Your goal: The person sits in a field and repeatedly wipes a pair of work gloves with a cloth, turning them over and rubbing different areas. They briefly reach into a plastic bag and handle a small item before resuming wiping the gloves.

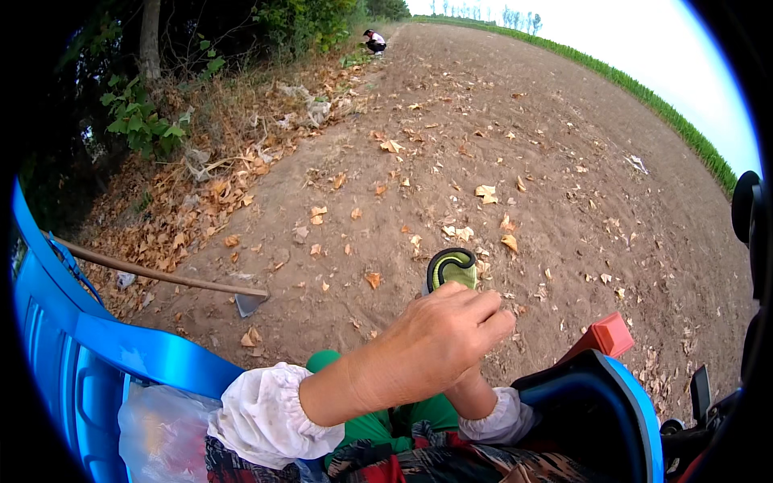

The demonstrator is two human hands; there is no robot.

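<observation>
A green knit work glove (457, 271) with a black-edged cuff shows just beyond my hands, its cuff facing away from me. My left hand (450, 329) crosses in front with its fingers curled, closed on the glove's near end. Below it, my right hand (470, 383) is mostly hidden, so its grip does not show. White elastic oversleeves (275, 413) cover both forearms. Under the hands are my legs in green trousers (368, 416).
Blue metal vehicle panels (157, 356) flank my left, with a translucent plastic bag (166, 435) inside. A wooden-handled hoe (175, 276) juts out there. On the right are a black-and-blue seat-like part (586, 398) and a red block-shaped part (610, 335). A person (375, 42) crouches far off.
</observation>
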